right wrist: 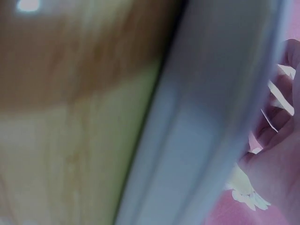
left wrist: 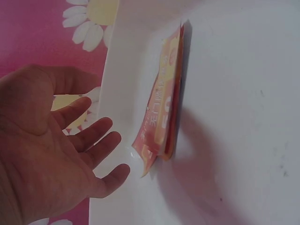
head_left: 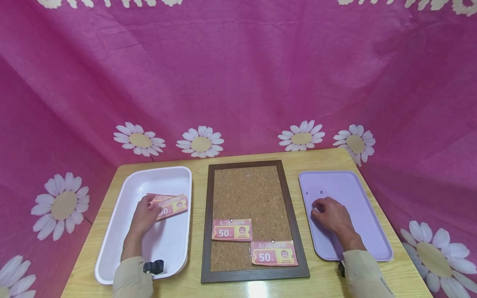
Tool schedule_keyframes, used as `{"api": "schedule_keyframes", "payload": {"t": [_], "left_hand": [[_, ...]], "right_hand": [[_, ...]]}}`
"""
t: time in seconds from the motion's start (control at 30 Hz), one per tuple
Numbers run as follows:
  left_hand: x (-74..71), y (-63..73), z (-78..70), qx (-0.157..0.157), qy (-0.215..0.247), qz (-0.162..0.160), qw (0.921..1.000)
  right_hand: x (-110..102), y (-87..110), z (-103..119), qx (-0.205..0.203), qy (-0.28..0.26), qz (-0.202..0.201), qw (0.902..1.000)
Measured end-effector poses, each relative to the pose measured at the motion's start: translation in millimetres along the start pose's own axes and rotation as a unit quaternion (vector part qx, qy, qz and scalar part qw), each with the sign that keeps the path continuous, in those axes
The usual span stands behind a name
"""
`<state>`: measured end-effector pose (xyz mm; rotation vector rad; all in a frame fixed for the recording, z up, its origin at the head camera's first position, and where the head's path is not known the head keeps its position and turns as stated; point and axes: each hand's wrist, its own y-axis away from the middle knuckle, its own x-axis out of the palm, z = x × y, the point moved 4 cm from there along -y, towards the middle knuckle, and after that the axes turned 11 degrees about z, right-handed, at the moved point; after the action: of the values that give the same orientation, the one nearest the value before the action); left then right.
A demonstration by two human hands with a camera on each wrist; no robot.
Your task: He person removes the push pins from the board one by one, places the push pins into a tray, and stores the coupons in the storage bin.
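Note:
My left hand (head_left: pixel 144 215) hovers over the white tray (head_left: pixel 169 244), close beside a few overlapping pink and yellow coupons (head_left: pixel 175 205). Seen from the left wrist, its fingers are spread and relaxed, with a gap between them and the coupons (left wrist: pixel 161 101). Over the left part of the purple tray (head_left: pixel 361 211), my right hand (head_left: pixel 334 216) has its fingers loosely bent, thumb and forefinger forming a ring; nothing shows between them. Two small dark pieces (head_left: pixel 321 192) lie just beyond it on that tray. In the right wrist view this hand (right wrist: pixel 281 154) is partly cut off.
Between the trays lies a framed corkboard (head_left: pixel 249 190). Two coupons, one at the lower left (head_left: pixel 232 230) and one at the lower right (head_left: pixel 274 253), each have a small pin at the top edge. A pink flowered cloth (head_left: pixel 238 82) hangs behind the wooden table (head_left: pixel 199 182).

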<state>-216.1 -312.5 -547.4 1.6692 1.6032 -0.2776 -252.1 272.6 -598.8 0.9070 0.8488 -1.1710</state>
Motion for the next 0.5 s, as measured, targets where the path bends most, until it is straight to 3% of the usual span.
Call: {"api": "schedule_keyframes", "payload": {"t": [0.5], "left_hand": [[-0.1, 10.4, -22.8, 0.013, 0.004, 0.009, 0.9999]], "right_hand": [[-1.8, 3.7, 7.7, -0.026, -0.008, -0.025, 0.9993]]}}
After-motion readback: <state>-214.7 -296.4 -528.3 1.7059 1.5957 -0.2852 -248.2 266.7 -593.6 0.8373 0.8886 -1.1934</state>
